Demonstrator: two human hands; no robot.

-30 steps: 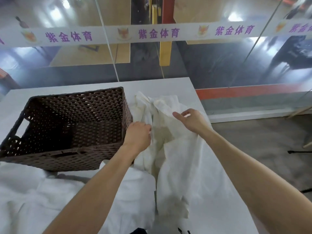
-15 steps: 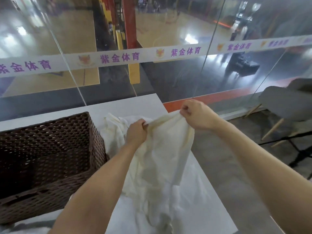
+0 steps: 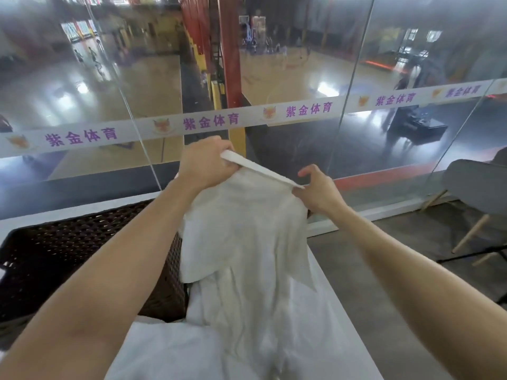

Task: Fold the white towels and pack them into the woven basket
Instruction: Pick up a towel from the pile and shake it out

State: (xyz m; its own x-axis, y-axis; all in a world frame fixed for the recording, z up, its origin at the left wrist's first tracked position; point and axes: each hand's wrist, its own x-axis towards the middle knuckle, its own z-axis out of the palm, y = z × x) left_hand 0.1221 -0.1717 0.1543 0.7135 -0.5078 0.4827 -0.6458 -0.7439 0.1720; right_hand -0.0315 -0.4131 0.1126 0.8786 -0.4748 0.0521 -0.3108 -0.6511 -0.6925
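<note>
Lifted higher, limp white cloth towel (image 3: 247, 234) hangs below left hand (image 3: 204, 164) gripping its hem, right hand (image 3: 319, 192) pinching it; seemingly unfurling, next find corners.

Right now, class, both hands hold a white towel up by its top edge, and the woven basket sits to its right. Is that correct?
No. The head view shows the woven basket left of the white towel, not right. The left hand and right hand do hold its top edge.
</note>
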